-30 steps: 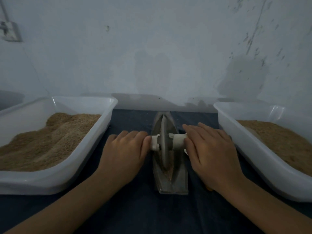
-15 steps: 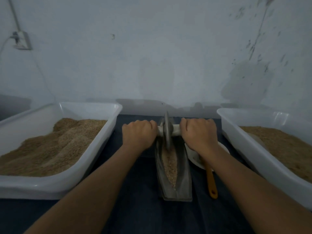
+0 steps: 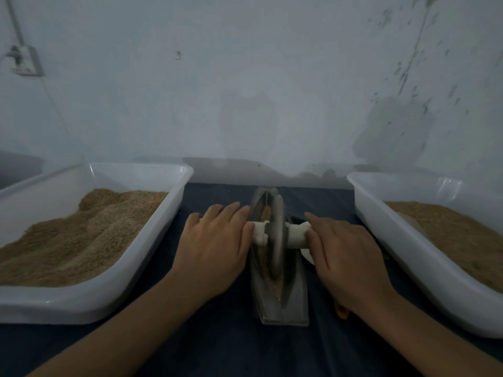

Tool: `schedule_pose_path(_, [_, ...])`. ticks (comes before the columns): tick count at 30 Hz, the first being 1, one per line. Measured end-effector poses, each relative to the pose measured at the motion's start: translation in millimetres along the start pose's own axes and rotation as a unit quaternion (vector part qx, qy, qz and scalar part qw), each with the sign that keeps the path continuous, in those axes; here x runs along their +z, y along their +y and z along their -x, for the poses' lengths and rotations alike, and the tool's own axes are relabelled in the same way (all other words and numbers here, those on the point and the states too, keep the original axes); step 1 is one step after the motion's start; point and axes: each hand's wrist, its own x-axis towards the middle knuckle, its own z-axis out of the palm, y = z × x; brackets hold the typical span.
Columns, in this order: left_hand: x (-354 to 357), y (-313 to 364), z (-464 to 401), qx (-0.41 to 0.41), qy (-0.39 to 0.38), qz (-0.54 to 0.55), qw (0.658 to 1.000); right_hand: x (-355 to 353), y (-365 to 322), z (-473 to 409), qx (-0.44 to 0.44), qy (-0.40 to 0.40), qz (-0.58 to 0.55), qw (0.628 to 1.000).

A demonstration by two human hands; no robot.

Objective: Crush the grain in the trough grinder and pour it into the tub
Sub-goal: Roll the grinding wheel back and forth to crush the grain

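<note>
Left hand flat, fingers straight, palm pressing white axle handle; right hand likewise flat on other end. Grey metal disc wheel upright mid-trough, rolled back toward person from far end half second ago. Boat-shaped trough grinder on dark cloth holds tan grain, blurred. White plastic tubs left and right, both with coarse brown meal

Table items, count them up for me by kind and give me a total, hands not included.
White tubs holding grain: 2, left tub and right tub
Metal trough grinder with its wheel on a white axle: 1
Orange-handled tool, mostly hidden under the right hand, only its handle end clear: 1
Total: 4
</note>
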Motion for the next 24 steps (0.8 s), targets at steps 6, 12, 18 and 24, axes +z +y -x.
schedule_pose_path(6, [23,-7,-65,-0.051,-0.108,-0.088,0.989,33,4,-72,0.027,-0.134,0.187,0.973])
schedule_pose_path(12, [22,0,-71,-0.037,-0.085,-0.105,0.99,34,8,-61,0.06,-0.156,0.119,0.979])
schedule_pose_path(18, [6,-8,2,-0.031,-0.033,0.064,0.997,-9,-8,-7,-0.002,-0.038,0.037,0.999])
schedule_pose_path(24, [-2,-9,18,-0.007,-0.021,0.084,0.996,-19,-11,3,-0.022,-0.023,0.033,0.999])
